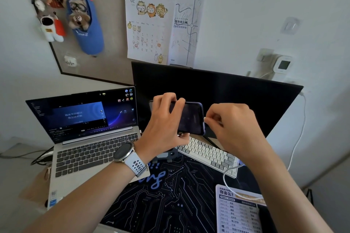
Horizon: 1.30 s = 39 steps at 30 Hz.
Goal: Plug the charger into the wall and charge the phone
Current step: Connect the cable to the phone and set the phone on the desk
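My left hand (166, 121) grips a dark phone (191, 117) in a blue case, held sideways in the air before the black monitor. My right hand (229, 119) pinches the white cable plug (205, 118) right at the phone's right end; whether it is fully seated I cannot tell. The white cable (298, 138) runs down the right wall side and loops over the desk mat. A white charger (283, 65) with a small display sits in the wall socket at the upper right.
An open laptop (91, 138) stands at the left, a black monitor (236, 96) behind the hands, a white keyboard (210, 155) below them. A circuit-pattern desk mat (180, 195) and a printed card (240, 212) lie in front. A pinboard with a calendar hangs above.
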Tool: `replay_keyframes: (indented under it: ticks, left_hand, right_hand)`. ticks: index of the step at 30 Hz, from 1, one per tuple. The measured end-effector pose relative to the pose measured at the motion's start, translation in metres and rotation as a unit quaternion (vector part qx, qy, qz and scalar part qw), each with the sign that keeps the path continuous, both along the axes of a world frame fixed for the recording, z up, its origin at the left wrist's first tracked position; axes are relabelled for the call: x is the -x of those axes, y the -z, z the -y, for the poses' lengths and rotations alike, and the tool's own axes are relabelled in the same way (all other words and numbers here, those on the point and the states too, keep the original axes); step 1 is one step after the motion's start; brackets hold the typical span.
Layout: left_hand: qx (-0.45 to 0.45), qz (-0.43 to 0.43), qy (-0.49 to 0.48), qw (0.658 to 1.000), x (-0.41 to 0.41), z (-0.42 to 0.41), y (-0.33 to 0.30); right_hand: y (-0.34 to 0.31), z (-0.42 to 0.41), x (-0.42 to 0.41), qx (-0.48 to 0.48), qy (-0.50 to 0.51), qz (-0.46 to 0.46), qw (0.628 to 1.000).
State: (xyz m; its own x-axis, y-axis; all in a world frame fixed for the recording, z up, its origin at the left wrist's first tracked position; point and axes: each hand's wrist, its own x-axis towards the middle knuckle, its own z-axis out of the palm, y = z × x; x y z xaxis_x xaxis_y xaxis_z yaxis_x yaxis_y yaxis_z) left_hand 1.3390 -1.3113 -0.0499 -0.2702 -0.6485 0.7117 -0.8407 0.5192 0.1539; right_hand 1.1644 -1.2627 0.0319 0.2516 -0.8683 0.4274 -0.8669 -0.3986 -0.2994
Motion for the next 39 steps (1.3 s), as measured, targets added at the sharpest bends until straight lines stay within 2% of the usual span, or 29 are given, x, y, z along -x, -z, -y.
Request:
replay_keyframes:
  ticks: [24,27,31,36,39]
  left_hand:
    - [-0.036,0.051,0.012,0.998,0.014,-0.005,0.004]
    - [-0.033,0.075,0.011,0.997,0.013,-0.004,0.003]
    - [0.001,0.149,0.001,0.989,0.011,-0.001,-0.001]
    - [0.022,0.220,0.019,0.975,0.017,-0.002,-0.004]
    - [0.042,0.229,0.036,0.972,0.021,-0.003,-0.005]
  right_hand:
    - [0.018,0.005,0.013,-0.026,0.024,-0.009,0.999]
    - [0.023,0.008,0.016,-0.045,0.028,0.003,0.999]
    - [0.026,0.014,0.024,-0.132,0.027,0.046,0.990]
    - [0.028,0.021,0.025,-0.132,0.018,0.111,0.985]
    - [0.036,0.025,0.026,-0.143,0.022,0.130,0.981]
